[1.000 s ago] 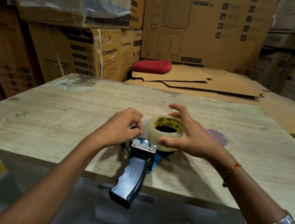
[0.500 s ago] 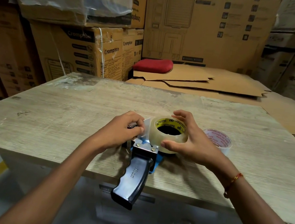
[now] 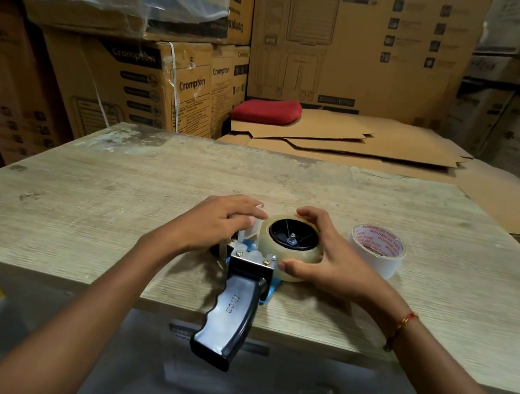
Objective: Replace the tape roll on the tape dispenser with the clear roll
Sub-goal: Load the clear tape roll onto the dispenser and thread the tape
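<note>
The left hand [image 3: 216,224] is resting on the front end of the tape dispenser [image 3: 242,279], fingers pinching a loose flap of tape there. The dispenser is lying flat on the worktop [image 3: 119,212], its black handle overhanging the near edge. The clear roll [image 3: 291,249] is sitting on the dispenser's hub, with the right hand [image 3: 332,261] cupping its rim. A white roll [image 3: 378,249] is lying just beside that hand.

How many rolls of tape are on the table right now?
2. The clear roll sits on the tape dispenser, with the right hand around it. The white roll with red lettering lies on the table just right of that hand. Nothing suggests any hidden ones.
</note>
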Motion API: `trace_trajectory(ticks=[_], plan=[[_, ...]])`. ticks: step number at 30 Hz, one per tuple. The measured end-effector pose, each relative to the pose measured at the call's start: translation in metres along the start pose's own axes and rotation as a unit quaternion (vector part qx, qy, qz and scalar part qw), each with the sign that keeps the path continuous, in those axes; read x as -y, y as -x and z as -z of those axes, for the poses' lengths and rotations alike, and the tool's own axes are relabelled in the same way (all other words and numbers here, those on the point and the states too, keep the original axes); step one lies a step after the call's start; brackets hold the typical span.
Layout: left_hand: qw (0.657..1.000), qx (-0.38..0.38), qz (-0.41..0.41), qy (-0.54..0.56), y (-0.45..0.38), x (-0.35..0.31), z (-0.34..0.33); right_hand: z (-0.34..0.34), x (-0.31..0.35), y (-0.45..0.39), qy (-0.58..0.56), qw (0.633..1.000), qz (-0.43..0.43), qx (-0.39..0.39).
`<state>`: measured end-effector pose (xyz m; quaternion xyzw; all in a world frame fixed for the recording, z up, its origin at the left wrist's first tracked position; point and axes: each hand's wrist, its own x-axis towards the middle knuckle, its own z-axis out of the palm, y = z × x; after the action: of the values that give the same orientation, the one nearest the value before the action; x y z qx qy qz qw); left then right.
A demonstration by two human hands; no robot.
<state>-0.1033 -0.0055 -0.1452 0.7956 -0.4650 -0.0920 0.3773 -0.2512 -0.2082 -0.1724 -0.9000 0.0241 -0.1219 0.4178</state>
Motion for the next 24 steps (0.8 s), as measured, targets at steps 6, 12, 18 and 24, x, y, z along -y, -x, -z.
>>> trace_trajectory(ticks=[6,12,18,24], plan=[[0.999,-0.030,0.026,0.038,0.006,0.002,-0.007,0.006,-0.001,-0.006,0.019,0.999,-0.001,0.031],[0.988,-0.123,0.076,-0.046,0.017,-0.006,-0.019,0.013,-0.002,-0.017,0.074,0.997,0.001,0.009],[0.983,-0.109,0.107,-0.097,0.030,-0.015,-0.023,0.011,0.015,-0.009,0.098,0.992,0.045,-0.069],[0.982,-0.130,0.108,-0.081,0.041,-0.024,-0.022,-0.006,0.058,0.020,0.196,0.972,0.099,-0.089]])
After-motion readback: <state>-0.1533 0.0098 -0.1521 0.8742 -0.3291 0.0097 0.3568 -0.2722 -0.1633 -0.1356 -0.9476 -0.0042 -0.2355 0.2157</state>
